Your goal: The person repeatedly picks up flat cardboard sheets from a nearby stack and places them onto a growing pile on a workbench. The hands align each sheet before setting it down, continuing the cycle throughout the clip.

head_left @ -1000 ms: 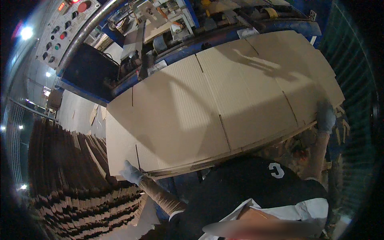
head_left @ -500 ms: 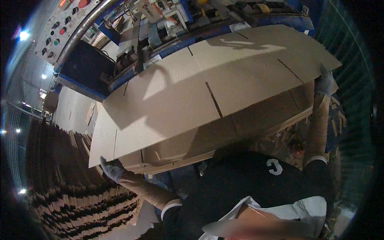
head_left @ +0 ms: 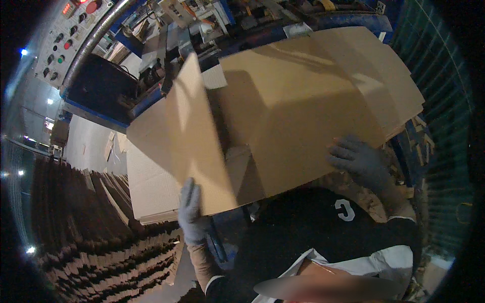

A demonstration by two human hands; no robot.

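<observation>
A brown cardboard sheet (head_left: pixel 303 111) lies folded on a stack of flat cardboard sheets (head_left: pixel 149 177) in front of me. Its left panel (head_left: pixel 197 146) stands up at a steep angle, leaning over the middle part. My gloved left hand (head_left: pixel 191 214) presses against the near lower edge of that raised panel, fingers stretched upward; the thumb is hard to see. My gloved right hand (head_left: pixel 356 156) rests with spread fingers on the right part of the sheet, close to its near edge. Both gloves are grey.
A blue machine (head_left: pixel 348 22) with rollers runs along the far side. At the upper left is a control panel (head_left: pixel 63 43) with knobs and buttons beside a metal pipe. Tall piles of cardboard (head_left: pixel 96 217) stand on the left. Scraps (head_left: pixel 417 144) lie at the right, by green mesh (head_left: pixel 439 101).
The broad sheet held by both ends has come down and is now folded, its left panel raised. My left hand moved right; my right hand left the far right end and came inward.
</observation>
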